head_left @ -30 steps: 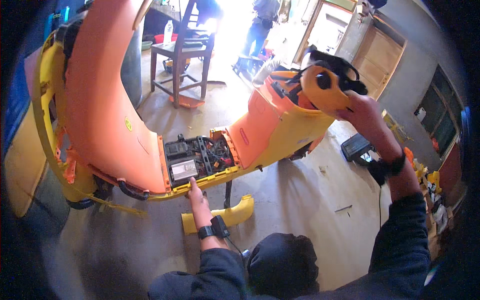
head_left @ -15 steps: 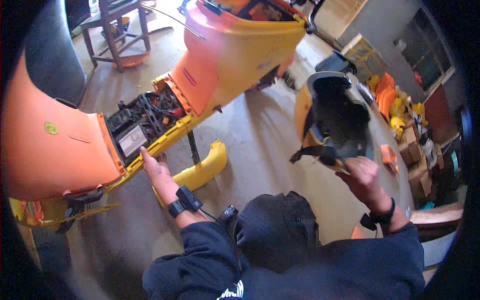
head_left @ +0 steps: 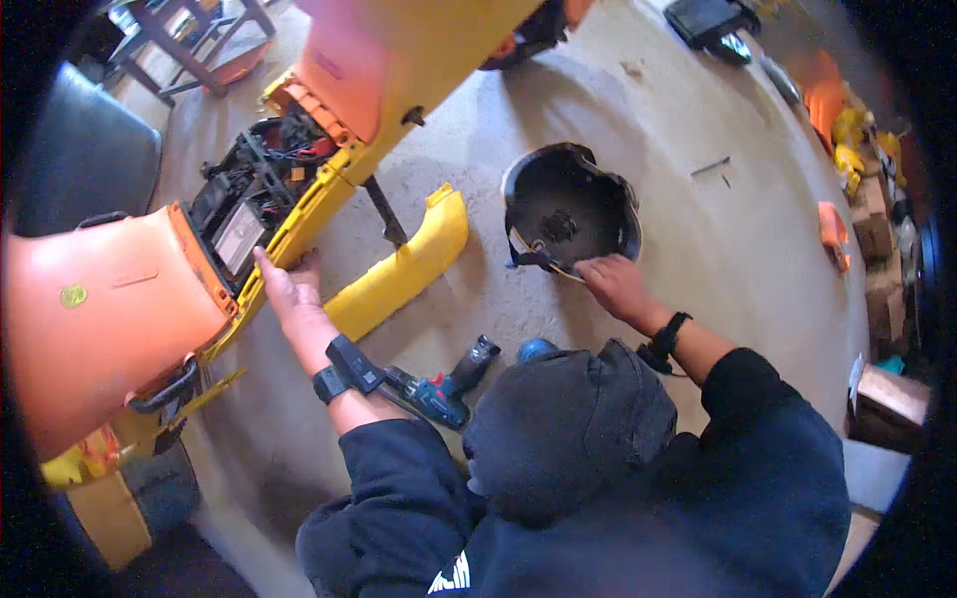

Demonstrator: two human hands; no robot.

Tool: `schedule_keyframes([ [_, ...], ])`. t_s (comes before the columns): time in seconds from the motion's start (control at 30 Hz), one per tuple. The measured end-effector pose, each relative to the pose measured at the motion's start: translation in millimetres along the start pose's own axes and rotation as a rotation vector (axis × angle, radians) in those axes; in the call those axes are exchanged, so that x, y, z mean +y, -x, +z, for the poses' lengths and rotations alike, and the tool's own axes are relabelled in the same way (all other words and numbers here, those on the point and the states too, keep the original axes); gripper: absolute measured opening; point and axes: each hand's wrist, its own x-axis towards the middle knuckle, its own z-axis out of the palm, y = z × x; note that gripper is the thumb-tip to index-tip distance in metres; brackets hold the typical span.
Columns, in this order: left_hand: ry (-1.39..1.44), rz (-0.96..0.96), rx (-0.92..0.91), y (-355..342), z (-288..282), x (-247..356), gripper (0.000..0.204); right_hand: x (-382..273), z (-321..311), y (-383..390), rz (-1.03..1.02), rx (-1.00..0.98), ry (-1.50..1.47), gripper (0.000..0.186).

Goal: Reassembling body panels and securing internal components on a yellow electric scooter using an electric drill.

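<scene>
My left hand grips the yellow side edge of an orange-and-yellow scooter, beside its open deck compartment, where wiring and a silver box show. My right hand has its fingers closed on the rim of an upturned helmet, dark inside with a strap, low over or on the floor; I cannot tell whether it touches down. A loose yellow curved panel lies below the scooter, and a cordless drill lies near my left forearm.
A wooden chair stands at the upper left. A black device and a thin rod lie on the concrete floor. Boxes and orange and yellow parts are piled along the right wall.
The helmet has come down from high on the scooter's front section toward the floor in my right hand, turning interior up. My left hand stays on the deck edge; the view has tilted down.
</scene>
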Motion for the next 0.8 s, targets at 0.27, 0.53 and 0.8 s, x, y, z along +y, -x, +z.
schedule_keyframes([
  [0.27, -0.019, -0.021, -0.001, 7.6, 6.2, 7.5, 0.067, -6.1, 11.6, 0.2, -0.043, 0.028, 0.028, 0.035],
  [0.53, -0.078, 0.001, 0.008, 13.3, 12.6, 6.4, 0.061, 9.7, -35.8, -30.5, 0.046, -0.272, -0.109, 0.03],
  [0.8, -0.074, 0.01, 0.001, 16.2, 13.9, 7.7, 0.065, 52.9, 9.6, -70.0, 0.375, -0.183, -0.232, 0.02],
])
